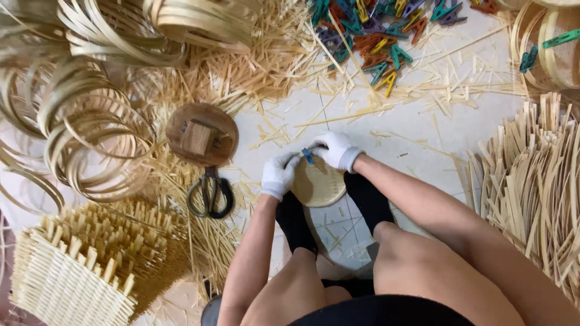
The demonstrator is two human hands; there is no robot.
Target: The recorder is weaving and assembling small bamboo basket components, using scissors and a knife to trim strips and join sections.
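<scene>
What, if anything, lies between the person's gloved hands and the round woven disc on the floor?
Nothing visible. The left hand and right hand both grip the rim of the disc, with a small blue clip between them at its top edge. The scissors lie apart, to the side.

A bamboo-weaving workshop: bamboo hoops point(90, 130), strips point(531, 181), scissors point(210, 193) on the floor.

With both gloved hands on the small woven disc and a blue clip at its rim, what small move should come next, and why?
Probably press the blue clip fully onto the rim. The right hand pinches it at the top edge of the round woven disc, while the left hand steadies the disc's left side between the feet.
</scene>
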